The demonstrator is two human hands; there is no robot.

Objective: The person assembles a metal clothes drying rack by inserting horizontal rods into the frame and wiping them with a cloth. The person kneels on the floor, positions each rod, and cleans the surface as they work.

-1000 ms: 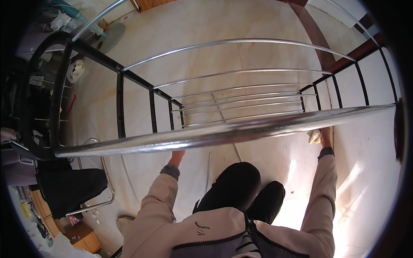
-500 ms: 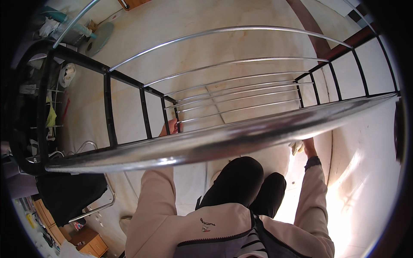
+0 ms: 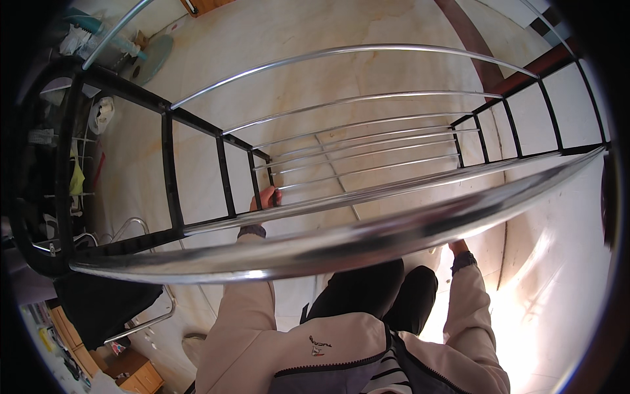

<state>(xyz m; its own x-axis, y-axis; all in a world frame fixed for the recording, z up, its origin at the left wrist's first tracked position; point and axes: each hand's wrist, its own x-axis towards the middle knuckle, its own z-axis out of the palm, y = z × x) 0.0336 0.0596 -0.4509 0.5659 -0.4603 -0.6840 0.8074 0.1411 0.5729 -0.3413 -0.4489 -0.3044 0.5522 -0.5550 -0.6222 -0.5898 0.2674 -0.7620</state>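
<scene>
A tall rack with black side frames and thin chrome crossbars (image 3: 367, 96) stands in front of me, its thick chrome rail (image 3: 341, 253) crossing the view close up. Low on the rack's left side, my left hand (image 3: 268, 197) has its fingers closed round the frame, by the end of a low crossbar. My right hand (image 3: 458, 247) is lower right, just below the thick rail, which hides most of its fingers. A pale scrap of cloth (image 3: 434, 249) peeks out beside it; the rest is behind the rail.
At the left are a black-seated chair (image 3: 108, 302) with chrome legs and shelves of mixed items. A teal fan-like object (image 3: 156, 58) lies upper left. Wooden drawers (image 3: 141, 377) stand lower left. The floor is pale tile (image 3: 367, 157), with bright sunlight at the right.
The thick rail now sits lower in view, and a second thin bar shows behind it. My right hand has shifted left with the cloth, now mostly hidden. My left hand stays at the frame.
</scene>
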